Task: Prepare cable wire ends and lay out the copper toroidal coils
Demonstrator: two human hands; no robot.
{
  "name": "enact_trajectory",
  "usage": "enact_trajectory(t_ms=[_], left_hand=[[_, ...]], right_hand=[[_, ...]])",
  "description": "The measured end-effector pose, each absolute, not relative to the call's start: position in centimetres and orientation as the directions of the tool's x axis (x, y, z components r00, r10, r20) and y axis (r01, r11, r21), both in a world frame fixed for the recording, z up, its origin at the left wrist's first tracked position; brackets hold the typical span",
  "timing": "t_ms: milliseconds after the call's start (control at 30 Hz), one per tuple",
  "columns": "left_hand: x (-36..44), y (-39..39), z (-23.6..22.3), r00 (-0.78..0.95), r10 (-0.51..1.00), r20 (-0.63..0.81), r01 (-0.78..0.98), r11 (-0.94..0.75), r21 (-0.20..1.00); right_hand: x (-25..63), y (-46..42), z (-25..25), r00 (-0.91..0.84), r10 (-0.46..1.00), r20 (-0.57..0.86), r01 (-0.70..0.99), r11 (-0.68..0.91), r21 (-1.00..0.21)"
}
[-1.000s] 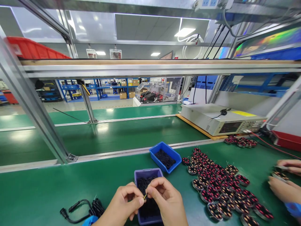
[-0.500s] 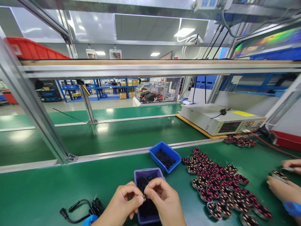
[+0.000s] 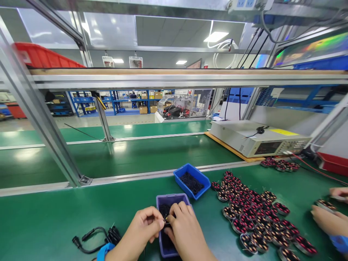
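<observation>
My left hand (image 3: 146, 229) is closed in a pinch around a thin wire (image 3: 165, 218), whose small yellowish end shows at the fingertips. Close against it, my right hand (image 3: 186, 228) is bent downward over the purple bin (image 3: 172, 198), its fingers closed. What those right fingers grip is hidden. Small dark pieces fill the purple bin under both hands. Beside my left wrist, which wears a blue band (image 3: 105, 251), lies a coiled black cable (image 3: 112, 235) with connector ends.
A blue bin (image 3: 191, 181) of black pieces stands behind the purple one. Many round wound coils (image 3: 251, 214) cover the bench to the right. Another person's hands (image 3: 330, 217) hold a coil at the right edge. A grey bench instrument (image 3: 258, 137) sits behind.
My right hand has turned from an upright fingertip pinch to fingers curled downward over the bin. My left hand keeps its pinch. The view has shifted slightly.
</observation>
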State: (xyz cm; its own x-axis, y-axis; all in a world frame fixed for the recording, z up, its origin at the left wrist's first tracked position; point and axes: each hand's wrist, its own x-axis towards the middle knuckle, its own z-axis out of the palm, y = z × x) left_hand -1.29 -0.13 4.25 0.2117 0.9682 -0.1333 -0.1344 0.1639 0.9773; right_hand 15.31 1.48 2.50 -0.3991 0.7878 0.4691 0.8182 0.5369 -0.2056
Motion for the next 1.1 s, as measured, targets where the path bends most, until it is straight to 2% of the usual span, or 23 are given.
enact_trajectory(t_ms=[100, 167, 200, 267, 367, 433, 533, 700, 867, 1000, 1100], left_hand=[[-1.2, -0.1, 4.4, 0.216, 0.967, -0.133, -0.109, 0.159, 0.981], [-1.2, 0.0, 4.3, 0.219, 0.967, -0.13, -0.092, 0.153, 0.984], [-1.1, 0.0, 4.3, 0.218, 0.967, -0.13, -0.087, 0.152, 0.985], [-1.1, 0.0, 4.1, 0.215, 0.968, -0.128, -0.089, 0.15, 0.985], [-1.1, 0.0, 3.9, 0.21, 0.971, -0.112, -0.095, 0.134, 0.986], [-1.1, -0.1, 3.8, 0.217, 0.972, -0.094, -0.09, 0.116, 0.989], [-1.2, -0.2, 3.7, 0.233, 0.97, -0.075, -0.088, 0.097, 0.991], [-1.3, -0.1, 3.5, 0.239, 0.97, -0.054, -0.086, 0.077, 0.993], [-1.3, 0.0, 3.3, 0.245, 0.968, -0.048, -0.091, 0.072, 0.993], [-1.3, 0.0, 3.7, 0.24, 0.969, -0.054, -0.101, 0.081, 0.992], [-1.4, -0.2, 4.0, 0.243, 0.968, -0.058, -0.139, 0.094, 0.986]], right_hand=[[15.1, 1.5, 2.4, -0.438, 0.784, 0.44, 0.844, 0.527, -0.1], [15.6, 1.5, 2.6, -0.415, 0.8, 0.434, 0.844, 0.516, -0.144], [15.9, 1.5, 2.8, -0.397, 0.811, 0.43, 0.831, 0.517, -0.205], [16.4, 1.4, 3.2, -0.338, 0.84, 0.424, 0.745, 0.514, -0.425], [16.8, 1.1, 3.7, -0.19, 0.919, 0.344, 0.388, 0.392, -0.834], [16.6, 0.8, 3.9, -0.132, 0.963, 0.234, 0.141, 0.252, -0.957], [16.1, 0.3, 4.4, -0.078, 0.985, 0.154, 0.004, 0.155, -0.988], [15.5, 0.2, 4.4, -0.02, 0.984, 0.178, -0.01, 0.178, -0.984], [15.6, 0.5, 4.1, -0.133, 0.975, 0.178, 0.003, 0.18, -0.984], [16.0, 0.5, 4.8, -0.253, 0.939, 0.233, 0.082, 0.26, -0.962], [16.2, 0.6, 5.0, -0.264, 0.935, 0.239, 0.137, 0.282, -0.95]])
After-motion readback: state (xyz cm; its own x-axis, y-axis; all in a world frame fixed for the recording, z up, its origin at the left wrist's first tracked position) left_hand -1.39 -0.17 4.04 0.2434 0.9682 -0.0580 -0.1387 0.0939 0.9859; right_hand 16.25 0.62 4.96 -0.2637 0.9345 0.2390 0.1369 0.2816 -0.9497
